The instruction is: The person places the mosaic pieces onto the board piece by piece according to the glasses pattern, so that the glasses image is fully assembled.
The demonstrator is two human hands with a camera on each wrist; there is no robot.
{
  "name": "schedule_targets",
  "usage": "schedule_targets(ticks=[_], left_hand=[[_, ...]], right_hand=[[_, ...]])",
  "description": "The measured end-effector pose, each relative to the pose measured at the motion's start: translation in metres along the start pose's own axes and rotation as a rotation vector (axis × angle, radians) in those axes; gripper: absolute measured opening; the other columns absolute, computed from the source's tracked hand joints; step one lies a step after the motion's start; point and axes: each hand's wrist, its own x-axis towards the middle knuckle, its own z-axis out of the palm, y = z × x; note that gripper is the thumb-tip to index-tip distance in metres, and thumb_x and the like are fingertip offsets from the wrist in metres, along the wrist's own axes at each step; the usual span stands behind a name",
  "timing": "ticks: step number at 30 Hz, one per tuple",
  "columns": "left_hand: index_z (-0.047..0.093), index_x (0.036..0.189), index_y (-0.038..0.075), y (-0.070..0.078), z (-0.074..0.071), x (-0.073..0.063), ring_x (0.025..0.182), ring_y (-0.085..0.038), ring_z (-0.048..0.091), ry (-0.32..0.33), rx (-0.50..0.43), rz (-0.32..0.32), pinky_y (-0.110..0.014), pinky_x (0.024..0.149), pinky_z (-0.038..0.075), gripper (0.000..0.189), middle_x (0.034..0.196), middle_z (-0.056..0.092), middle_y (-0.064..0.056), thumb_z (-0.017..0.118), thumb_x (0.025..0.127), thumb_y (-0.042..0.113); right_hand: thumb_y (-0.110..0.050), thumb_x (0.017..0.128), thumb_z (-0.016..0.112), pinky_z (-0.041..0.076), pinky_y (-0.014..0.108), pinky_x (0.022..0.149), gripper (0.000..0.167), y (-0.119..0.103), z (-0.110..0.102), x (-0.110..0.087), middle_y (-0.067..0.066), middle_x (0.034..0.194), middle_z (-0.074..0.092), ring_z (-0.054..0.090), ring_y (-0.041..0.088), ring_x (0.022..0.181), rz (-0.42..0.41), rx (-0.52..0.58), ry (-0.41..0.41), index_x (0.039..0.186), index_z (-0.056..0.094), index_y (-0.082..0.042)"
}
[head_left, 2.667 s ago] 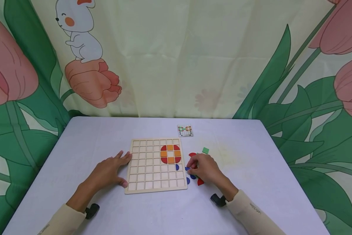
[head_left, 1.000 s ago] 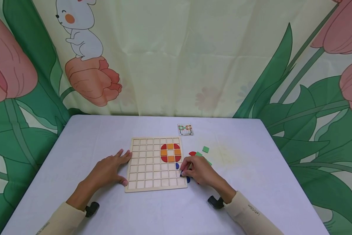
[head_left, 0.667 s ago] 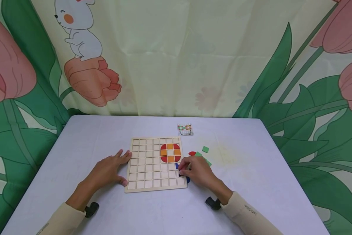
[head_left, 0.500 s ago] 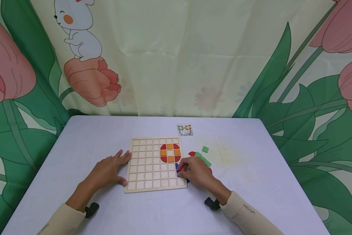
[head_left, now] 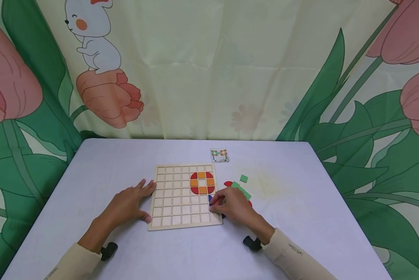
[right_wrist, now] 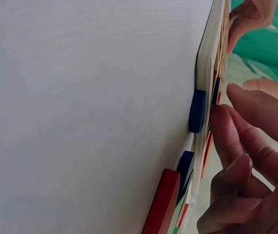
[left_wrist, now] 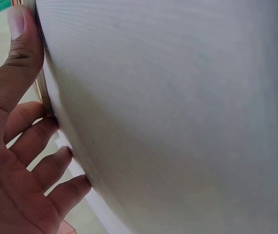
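A wooden grid board (head_left: 176,200) lies flat, with an orange and red ring of pieces (head_left: 202,190) set in its right part. My left hand (head_left: 130,202) rests at the board's left edge, fingers spread, thumb against the near corner. At the right edge my right hand (head_left: 234,205) pinches a small blue curved piece (right_wrist: 216,88) low at a cell, its thumb and fingertips mostly covering it. Just above that, another blue piece (head_left: 210,198) sits in the board. In the right wrist view, a loose blue piece (right_wrist: 197,111) lies against the board's edge.
Beside the right hand lie green pieces (head_left: 243,178), a red piece (head_left: 228,183) and other loose pieces, partly hidden by the hand. A small pattern card (head_left: 219,155) lies beyond the board. A printed curtain (head_left: 202,77) hangs behind the table.
The right hand has moved left from the loose pieces onto the board's right edge, bringing a blue piece, and has lowered it to a cell. The left hand has stayed in place.
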Motion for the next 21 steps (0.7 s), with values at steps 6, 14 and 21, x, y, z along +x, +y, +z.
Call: schedule_targets(ticks=[6, 14, 21], left_hand=[[0.046, 0.161, 0.014, -0.001, 0.0, 0.0, 0.141, -0.059, 0.051, 0.0, 0.013, 0.003, -0.072, 0.102, 0.049, 0.125, 0.166, 0.042, -0.023, 0.099, 0.054, 0.051], [0.046, 0.161, 0.014, -0.001, 0.002, 0.001, 0.14, -0.059, 0.052, 0.001, 0.011, 0.003, -0.071, 0.102, 0.049, 0.124, 0.166, 0.041, -0.026, 0.099, 0.055, 0.049], [0.047, 0.16, 0.012, -0.001, 0.004, 0.001, 0.14, -0.058, 0.053, 0.024, 0.018, 0.015, -0.071, 0.101, 0.05, 0.123, 0.165, 0.042, -0.025, 0.1, 0.055, 0.046]], right_hand=[[-0.023, 0.09, 0.088, 0.049, 0.024, 0.063, 0.009, 0.008, -0.007, -0.002, -0.01, 0.077, 0.067, 0.06, 0.013, 0.078, 0.023, 0.056, 0.026, 0.088, 0.08, -0.027], [-0.016, 0.089, 0.087, 0.05, 0.023, 0.059, 0.01, 0.02, -0.016, -0.005, -0.008, 0.079, 0.069, 0.06, 0.015, 0.078, 0.066, 0.098, 0.042, 0.094, 0.082, -0.023], [-0.011, 0.088, 0.087, 0.051, 0.023, 0.058, 0.013, 0.028, -0.016, -0.009, -0.007, 0.079, 0.069, 0.06, 0.014, 0.078, 0.114, 0.071, 0.032, 0.094, 0.083, -0.021]])
